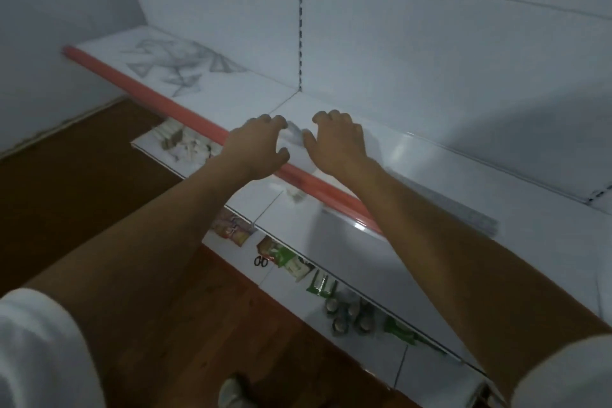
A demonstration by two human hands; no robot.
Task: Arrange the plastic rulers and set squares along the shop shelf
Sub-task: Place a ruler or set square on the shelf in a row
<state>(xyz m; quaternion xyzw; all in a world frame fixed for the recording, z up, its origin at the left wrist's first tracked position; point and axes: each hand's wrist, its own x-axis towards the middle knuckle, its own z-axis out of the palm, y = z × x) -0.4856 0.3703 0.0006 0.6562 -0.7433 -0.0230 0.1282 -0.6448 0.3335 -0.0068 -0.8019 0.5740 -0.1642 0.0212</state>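
Observation:
Both my hands hover over the white shelf (430, 175) just behind its red front strip (159, 99). Between them lies a small clear plastic set square (294, 137), blurred. My left hand (258, 147) has curled fingers and holds its left edge between fingertips and thumb. My right hand (339, 146), also curled, holds its right edge with the thumb. A loose heap of clear set squares (180, 64) lies further left on the shelf. A long clear ruler (463, 209) lies along the shelf under my right forearm.
The white back panel (430, 60) rises behind the shelf. Lower shelves hold scissors (261, 262), green packets (319, 286), tape rolls (351, 315) and small white items (185, 144). A brown wooden floor (82, 182) lies to the left.

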